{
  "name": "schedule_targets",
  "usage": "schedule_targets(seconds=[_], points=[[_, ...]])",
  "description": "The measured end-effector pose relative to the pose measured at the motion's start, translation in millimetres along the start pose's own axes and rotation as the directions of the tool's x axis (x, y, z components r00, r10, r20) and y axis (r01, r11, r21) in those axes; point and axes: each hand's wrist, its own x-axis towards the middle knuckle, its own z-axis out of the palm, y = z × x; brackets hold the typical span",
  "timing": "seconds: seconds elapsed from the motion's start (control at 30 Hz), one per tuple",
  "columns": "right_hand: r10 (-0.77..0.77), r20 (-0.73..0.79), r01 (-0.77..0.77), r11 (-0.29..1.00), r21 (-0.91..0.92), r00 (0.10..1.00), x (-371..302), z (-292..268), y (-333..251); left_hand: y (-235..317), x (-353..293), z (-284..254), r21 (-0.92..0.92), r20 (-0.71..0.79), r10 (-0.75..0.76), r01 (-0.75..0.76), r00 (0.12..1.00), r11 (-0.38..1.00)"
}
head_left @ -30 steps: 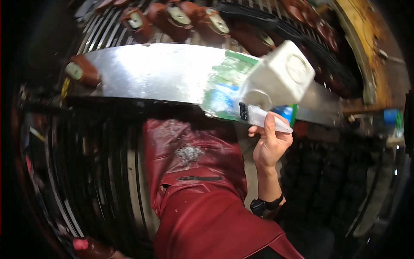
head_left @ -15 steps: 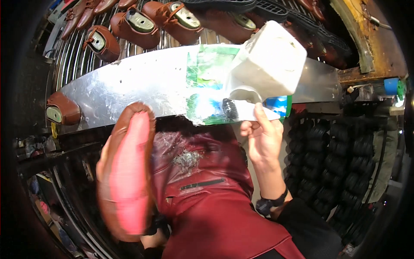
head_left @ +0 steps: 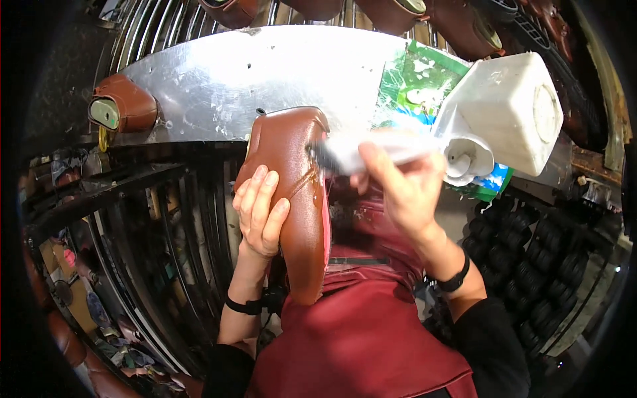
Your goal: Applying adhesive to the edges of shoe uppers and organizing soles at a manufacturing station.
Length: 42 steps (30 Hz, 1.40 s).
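Note:
A brown leather shoe upper (head_left: 292,219) is held on its side before my body, toe downward, the pink edge of its underside (head_left: 326,225) facing right. My left hand (head_left: 260,215) is closed around it from the left, fingers spread over the leather. My right hand (head_left: 411,192) grips the white handle of a brush (head_left: 391,147), blurred by motion. Its dark bristles (head_left: 324,158) meet the shoe's lower edge, where a wet streak shines. Right of that hand, a white plastic container (head_left: 511,109) with a round spout-like opening (head_left: 472,156) lies on the bench.
A metal-topped bench (head_left: 219,79) runs across in front, partly covered by a green and blue plastic sheet (head_left: 424,76). Another brown shoe (head_left: 129,106) stands at its left end. More shoes sit on the roller rack (head_left: 156,26) behind. Stacked black soles (head_left: 524,259) are at the right.
The shoe has turned from showing its pink underside to showing its side, and moved right. The brush has gone from the container's opening to the shoe's edge. The view has shifted.

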Motion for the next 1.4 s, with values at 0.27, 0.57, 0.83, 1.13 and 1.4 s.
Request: schedule_targets(seconds=[0.27, 0.57, 0.83, 1.13, 1.4], points=[[0.099, 0.063, -0.104, 0.991, 0.085, 0.993, 14.8, -8.5, 5.0, 0.5, 2.8, -5.7, 0.005, -0.04, -0.016, 0.017, 0.999, 1.0], [-0.414, 0.592, 0.563, 0.822, -0.082, 0.691, -115.5, -22.8, -32.4, 7.6, 15.0, -3.4, 0.024, -0.053, 0.003, -0.002, 0.999, 1.0], [-0.017, 0.248, 0.015, 1.0, 0.009, 0.969, -110.3, -29.5, -62.8, 21.0, 27.8, -6.7, 0.066, -0.065, -0.009, 0.014, 0.998, 0.998], [-0.314, 0.484, 0.475, 0.843, -0.254, 0.817, -103.3, -20.5, -101.5, 28.8, 75.7, -20.1, 0.033, 0.057, -0.132, 0.13, 0.99, 0.991], [-0.531, 0.531, 0.704, 0.684, -0.191, 0.66, -40.2, -8.1, -130.9, 17.3, 136.0, -41.6, -0.121, 0.187, -0.276, 0.301, 0.943, 0.946]])
